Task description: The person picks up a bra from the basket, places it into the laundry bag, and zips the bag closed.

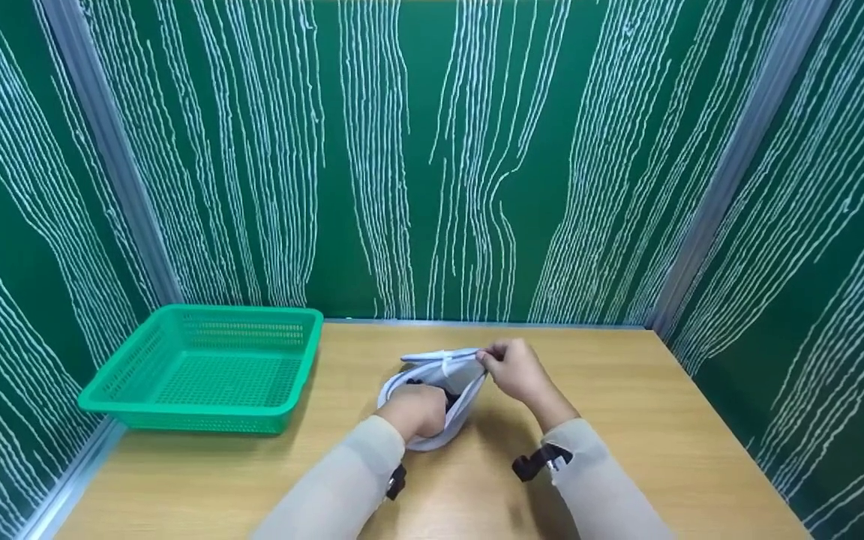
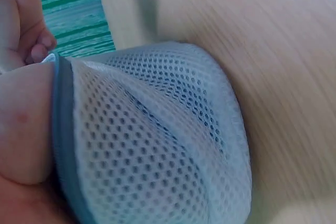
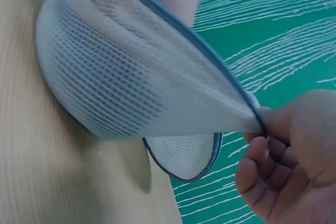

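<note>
A white mesh laundry bag [image 1: 466,409] with a grey zip edge stands unzipped on the table, its flap [image 3: 184,156] folded back. My left hand [image 1: 418,411] reaches down through the opening; its fingers are hidden inside. In the left wrist view the mesh wall [image 2: 152,140] covers whatever the fingers touch. Something dark [image 1: 451,400] shows within the bag beside that hand, too little of it to name. At the bag's right side, my right hand [image 1: 516,367] pinches the zip edge between thumb and fingers and pulls it outward.
A green perforated plastic basket [image 1: 297,409] stands on the left of the wooden table [image 1: 664,450]. Green panels [image 1: 537,187] with white wavy lines rise behind the table and on both sides, joined by grey metal posts [image 1: 732,172].
</note>
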The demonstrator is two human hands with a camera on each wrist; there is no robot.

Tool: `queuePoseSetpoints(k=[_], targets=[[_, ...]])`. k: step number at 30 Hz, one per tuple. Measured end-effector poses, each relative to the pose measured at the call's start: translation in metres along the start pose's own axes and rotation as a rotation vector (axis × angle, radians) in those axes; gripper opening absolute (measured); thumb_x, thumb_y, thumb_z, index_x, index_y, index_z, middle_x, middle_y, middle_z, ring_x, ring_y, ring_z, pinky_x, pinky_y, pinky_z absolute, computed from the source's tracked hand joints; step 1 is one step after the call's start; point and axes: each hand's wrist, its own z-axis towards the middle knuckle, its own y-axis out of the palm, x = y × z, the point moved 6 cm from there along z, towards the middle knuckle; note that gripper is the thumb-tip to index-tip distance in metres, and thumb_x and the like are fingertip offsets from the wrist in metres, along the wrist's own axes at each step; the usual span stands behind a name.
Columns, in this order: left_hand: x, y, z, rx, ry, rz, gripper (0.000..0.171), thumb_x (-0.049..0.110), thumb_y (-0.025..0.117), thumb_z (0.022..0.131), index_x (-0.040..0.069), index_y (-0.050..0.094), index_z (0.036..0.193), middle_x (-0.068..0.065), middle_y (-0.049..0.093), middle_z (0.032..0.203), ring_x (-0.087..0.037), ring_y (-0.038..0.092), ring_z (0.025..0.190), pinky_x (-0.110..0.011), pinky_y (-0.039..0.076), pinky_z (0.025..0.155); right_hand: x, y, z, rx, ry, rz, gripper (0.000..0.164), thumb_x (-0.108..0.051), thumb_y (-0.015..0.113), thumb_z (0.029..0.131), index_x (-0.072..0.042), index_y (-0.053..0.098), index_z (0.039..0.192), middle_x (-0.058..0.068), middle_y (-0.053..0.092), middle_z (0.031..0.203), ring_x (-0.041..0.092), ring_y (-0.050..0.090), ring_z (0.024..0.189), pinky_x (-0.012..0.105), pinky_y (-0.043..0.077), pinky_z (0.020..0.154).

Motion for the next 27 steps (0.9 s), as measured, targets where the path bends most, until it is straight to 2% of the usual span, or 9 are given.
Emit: queuePoseSetpoints(k=[2,5,8,10,13,17,20,24,27], targets=[[-0.002,-0.002,-0.001,0.034,0.011,0.002,0.012,0.017,0.068,0.103,0.013,0.079,0.102,-0.005,0.08,0.104,-0.022,0.074,0.097,-0.043,0.065,0.097,-0.003,0.002,0.001,0.008,-0.032,0.003,0.016,-0.01,0.074,0.109,0.0,0.084,0.102,0.009,0.082,0.091,0.015,0.069,0.079,0.029,0.059,0.071],[-0.007,-0.008,-0.002,0.097,0.052,-0.085,0.031,0.023,0.075,0.102,0.016,0.083,0.131,-0.002,0.084,0.126,-0.022,0.078,0.119,-0.043,0.063,0.11,-0.004,0.006,0.001,0.01,-0.058,0.01,0.015,-0.01,0.074,0.108,-0.001,0.085,0.102,0.009,0.082,0.09,0.013,0.069,0.077,0.028,0.059,0.069],[-0.015,-0.019,-0.002,0.137,0.146,-0.292,0.051,0.028,0.082,0.101,0.012,0.075,0.149,-0.004,0.08,0.143,-0.023,0.074,0.133,-0.045,0.058,0.12,-0.002,0.009,0.002,0.004,-0.046,0.023,0.014,-0.008,0.075,0.107,-0.001,0.084,0.101,0.009,0.081,0.089,0.012,0.066,0.074,0.026,0.057,0.067],[-0.022,-0.028,-0.002,0.155,0.211,-0.462,0.05,0.027,0.083,0.103,0.009,0.074,0.149,-0.008,0.079,0.145,-0.027,0.073,0.135,-0.048,0.057,0.121,0.0,0.011,0.003,0.0,-0.041,0.033,0.013,-0.006,0.075,0.107,0.0,0.084,0.101,0.009,0.08,0.088,0.011,0.066,0.073,0.025,0.056,0.066],[-0.038,-0.04,-0.004,0.216,0.219,-0.652,0.044,0.024,0.083,0.104,0.007,0.077,0.144,-0.015,0.077,0.145,-0.035,0.07,0.138,-0.056,0.054,0.124,0.001,0.012,0.003,-0.006,-0.031,0.044,0.012,-0.006,0.075,0.106,0.0,0.083,0.101,0.007,0.078,0.085,0.011,0.065,0.073,0.025,0.056,0.067],[-0.059,-0.041,-0.008,0.297,0.123,-0.77,0.036,0.015,0.074,0.11,0.007,0.076,0.145,-0.019,0.072,0.152,-0.04,0.066,0.144,-0.06,0.054,0.124,0.003,0.011,0.003,-0.007,-0.029,0.034,0.012,-0.007,0.075,0.107,-0.001,0.083,0.1,0.004,0.075,0.082,0.012,0.064,0.072,0.026,0.056,0.067],[-0.071,-0.037,-0.01,0.373,0.051,-0.8,0.033,0.006,0.067,0.111,0.007,0.078,0.142,-0.017,0.076,0.145,-0.036,0.069,0.138,-0.057,0.057,0.12,0.004,0.011,0.002,-0.008,-0.021,0.028,0.012,-0.007,0.075,0.107,-0.002,0.084,0.1,0.003,0.075,0.082,0.012,0.064,0.073,0.026,0.056,0.067],[-0.09,-0.03,-0.012,0.479,-0.139,-0.711,0.026,0.012,0.074,0.107,0.007,0.081,0.131,-0.014,0.08,0.125,-0.031,0.074,0.121,-0.053,0.061,0.111,0.005,0.012,0.002,-0.011,-0.019,0.045,0.012,-0.006,0.074,0.107,-0.001,0.084,0.102,0.006,0.077,0.085,0.012,0.065,0.073,0.024,0.056,0.066],[-0.101,-0.019,-0.011,0.44,-0.27,-0.665,0.021,0.019,0.079,0.105,0.003,0.08,0.117,-0.012,0.078,0.111,-0.029,0.073,0.106,-0.049,0.063,0.097,0.005,0.012,0.002,-0.001,-0.033,0.062,0.013,-0.005,0.074,0.107,0.0,0.084,0.101,0.008,0.079,0.084,0.012,0.066,0.07,0.024,0.056,0.063]])
